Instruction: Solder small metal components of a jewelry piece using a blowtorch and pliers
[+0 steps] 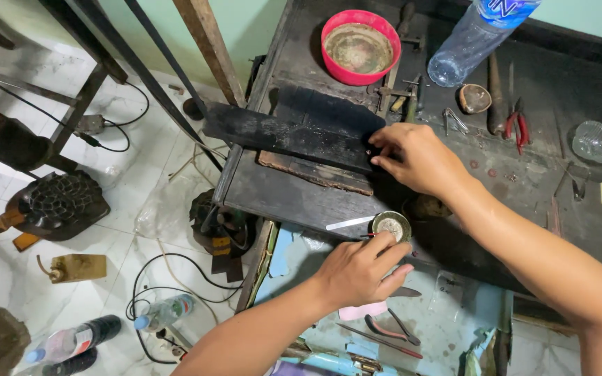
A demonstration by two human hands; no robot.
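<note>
A bowl [359, 47] sits behind the plank [287, 136], bottle [469, 43] to its right.

You have two hands in view, the left hand [357, 268] and the right hand [412, 159]. On the dark workbench [280, 191] you see one red bowl [360, 47], one clear plastic bottle [472, 42], one pair of red-handled pliers [518, 125], one small round tin [391, 224] and one glass dome [596, 141]. Below the bench edge you see one more pair of pliers [391, 331]. On the floor [141, 181] you count three bottles: one clear [165, 312], one with a dark cover [74, 339], and one partly hidden [71, 362].
</note>
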